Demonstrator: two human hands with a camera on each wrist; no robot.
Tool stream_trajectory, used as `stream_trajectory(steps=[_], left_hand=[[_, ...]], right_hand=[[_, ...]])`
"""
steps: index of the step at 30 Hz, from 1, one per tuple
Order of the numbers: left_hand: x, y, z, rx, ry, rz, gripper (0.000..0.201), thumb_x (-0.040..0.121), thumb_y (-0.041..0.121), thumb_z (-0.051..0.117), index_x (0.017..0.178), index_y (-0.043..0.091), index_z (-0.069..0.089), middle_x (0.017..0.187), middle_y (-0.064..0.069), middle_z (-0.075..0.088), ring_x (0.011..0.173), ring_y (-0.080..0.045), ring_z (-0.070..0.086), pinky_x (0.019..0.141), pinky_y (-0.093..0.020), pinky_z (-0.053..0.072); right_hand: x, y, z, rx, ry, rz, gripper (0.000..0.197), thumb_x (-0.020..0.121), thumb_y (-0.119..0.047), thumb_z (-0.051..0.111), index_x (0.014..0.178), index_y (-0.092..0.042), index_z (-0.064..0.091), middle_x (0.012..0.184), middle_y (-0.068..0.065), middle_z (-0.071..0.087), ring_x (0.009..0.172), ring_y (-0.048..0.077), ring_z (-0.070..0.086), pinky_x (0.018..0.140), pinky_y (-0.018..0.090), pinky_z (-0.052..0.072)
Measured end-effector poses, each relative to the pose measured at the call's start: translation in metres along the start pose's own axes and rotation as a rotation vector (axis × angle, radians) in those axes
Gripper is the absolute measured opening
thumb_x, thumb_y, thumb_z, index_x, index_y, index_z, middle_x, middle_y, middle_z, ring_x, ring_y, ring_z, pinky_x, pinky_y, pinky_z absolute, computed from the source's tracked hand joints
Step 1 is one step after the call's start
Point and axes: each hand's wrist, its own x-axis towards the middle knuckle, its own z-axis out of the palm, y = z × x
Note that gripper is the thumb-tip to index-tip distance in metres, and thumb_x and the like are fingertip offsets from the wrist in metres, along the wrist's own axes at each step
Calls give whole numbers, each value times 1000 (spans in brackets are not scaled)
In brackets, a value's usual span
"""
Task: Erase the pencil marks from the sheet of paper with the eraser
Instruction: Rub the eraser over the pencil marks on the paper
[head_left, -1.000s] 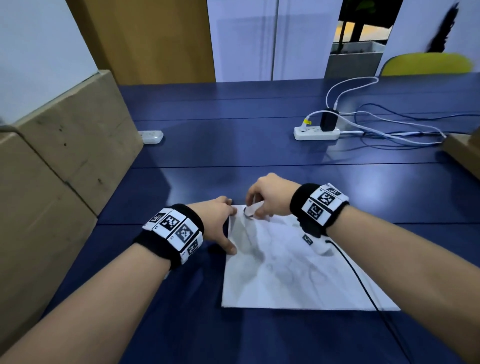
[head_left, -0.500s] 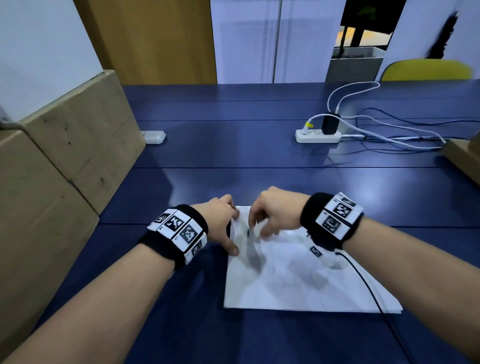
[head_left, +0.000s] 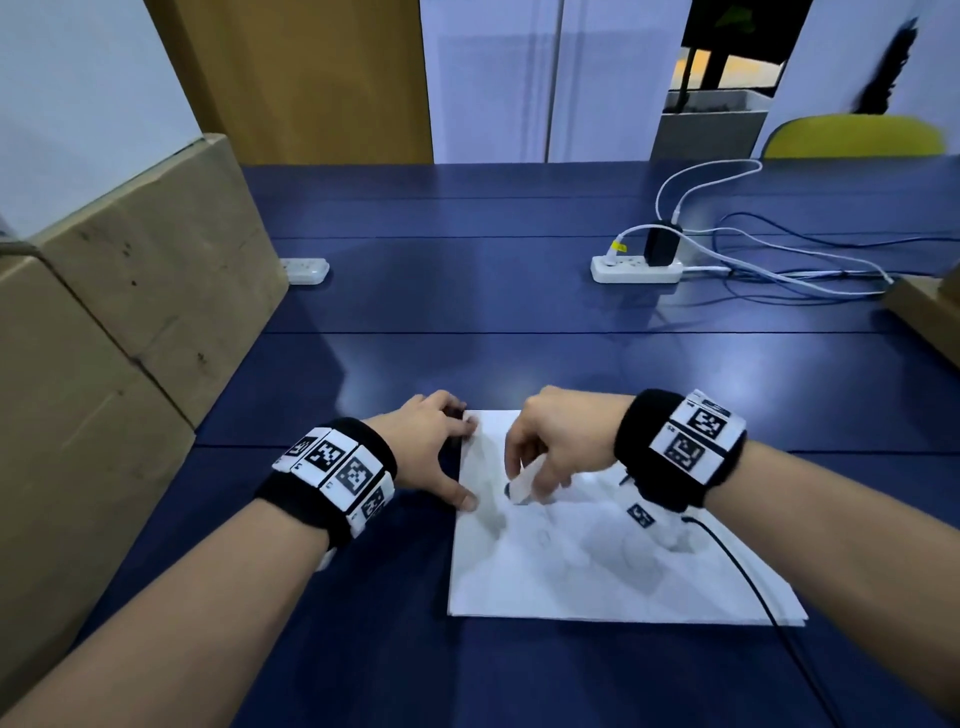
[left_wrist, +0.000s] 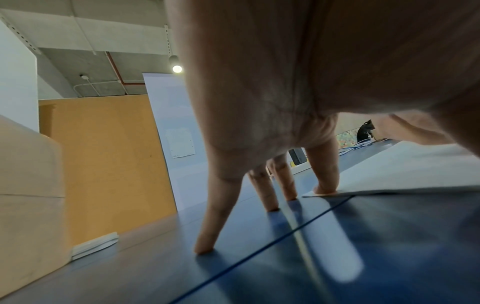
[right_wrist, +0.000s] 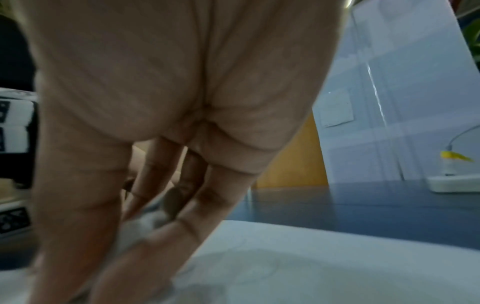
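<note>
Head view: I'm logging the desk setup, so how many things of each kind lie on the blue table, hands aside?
Sheet of paper: 1
Eraser, in the right hand's grip: 1
White power strips: 2
Black plug-in adapter: 1
Cardboard boxes: 2
Total: 7, leaving out the loose cables and the part-seen thing at the right edge.

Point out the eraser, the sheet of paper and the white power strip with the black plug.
eraser (head_left: 521, 487): head view, on its white body below the right-hand fingers.
sheet of paper (head_left: 597, 582): head view, on its bare middle.
white power strip (head_left: 623, 270): head view, on its top face left of the black plug.
</note>
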Motion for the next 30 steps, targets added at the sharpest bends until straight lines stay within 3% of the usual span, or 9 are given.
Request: stream_trajectory(steps=[5,9,12,15,19,24,30], left_hand=[[-2,-5,4,-16,-78,-60,114,60,78,68,153,39,17,163,8,-6,150,-19,-5,113,-59,23],[-1,-6,6,-24,-87,-68,114,59,78,69,153,40,16,163,9,-7,150,-19,-7,112,-63,23],[-2,-3,3,-26,-67,-59,112,62,73,73,153,37,19,164,5,-4,150,-21,-3,115,-57,23],[-5,2,-1,-50,-55,-31,107,68,63,76,154,30,22,164,-1,-2,150,-25,-2,119,-39,16],[-6,3,-2,-61,-47,-33,108,68,62,77,155,29,21,164,-1,-2,150,-24,-2,118,-38,15],[-5,3,-1,-50,-48,-43,109,67,62,78,154,29,23,164,-1,-2,150,-26,0,118,-39,18],[-5,5,-2,-54,-58,-46,109,68,60,78,155,27,22,164,-2,-1,150,-27,-1,118,-39,15]], right_hand=[[19,20,-15,-23,288,100,17,79,-17,75,95,-18,71,68,-8,69,59,20,71,73,38,60],[8,12,-4,-34,176,61,19,75,-17,76,93,-21,71,65,-8,68,60,18,71,69,35,60],[1,-1,-1,-40,28,13,20,74,-18,78,93,-22,74,62,-15,66,56,17,71,64,28,58],[12,10,-12,-58,161,68,17,76,-16,75,91,-23,71,65,-11,68,54,16,69,66,29,58],[16,21,-11,-20,270,117,15,79,-17,74,91,-23,69,73,-3,74,55,15,68,65,32,58],[-3,3,0,-3,-12,12,19,74,-18,78,92,-21,73,69,-4,73,56,18,71,62,24,57],[15,22,-13,-15,278,117,14,79,-18,74,91,-21,69,72,-4,72,57,21,71,69,39,61]])
